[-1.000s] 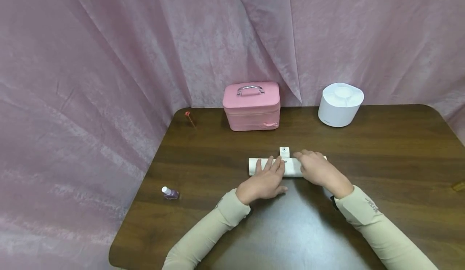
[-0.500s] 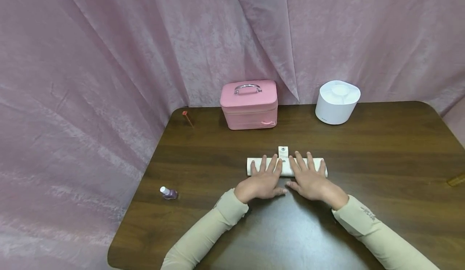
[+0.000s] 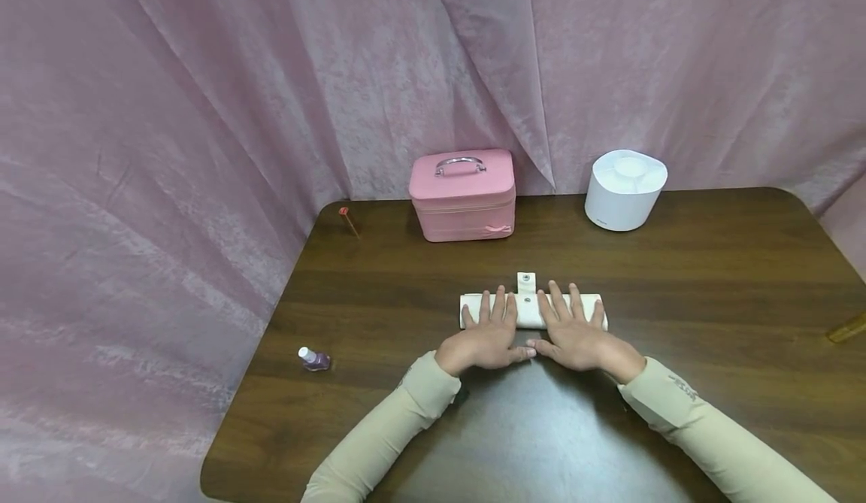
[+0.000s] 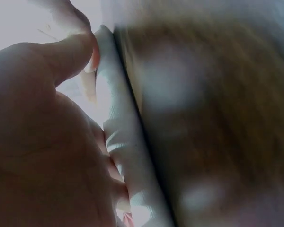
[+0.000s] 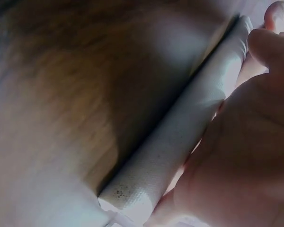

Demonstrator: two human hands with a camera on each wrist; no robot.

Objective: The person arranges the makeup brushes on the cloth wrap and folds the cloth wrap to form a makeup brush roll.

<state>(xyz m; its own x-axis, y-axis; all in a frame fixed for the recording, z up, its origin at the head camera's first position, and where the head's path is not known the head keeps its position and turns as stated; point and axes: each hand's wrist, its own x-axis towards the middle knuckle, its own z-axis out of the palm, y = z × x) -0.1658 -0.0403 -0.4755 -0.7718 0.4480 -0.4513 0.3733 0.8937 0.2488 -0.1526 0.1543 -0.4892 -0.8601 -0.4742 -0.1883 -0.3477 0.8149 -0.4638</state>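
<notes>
– Your head camera is looking forward and down from above, taking in the whole table (image 3: 710, 277) and the curtain behind it.

– And your wrist cameras are sitting very close, each facing along the white roll (image 4: 128, 156) under its palm; all three are sharing that roll.

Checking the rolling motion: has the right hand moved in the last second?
Yes. The right hand has come left along the white roll, toward its snap tab, and now lies flat with fingers spread.
</notes>
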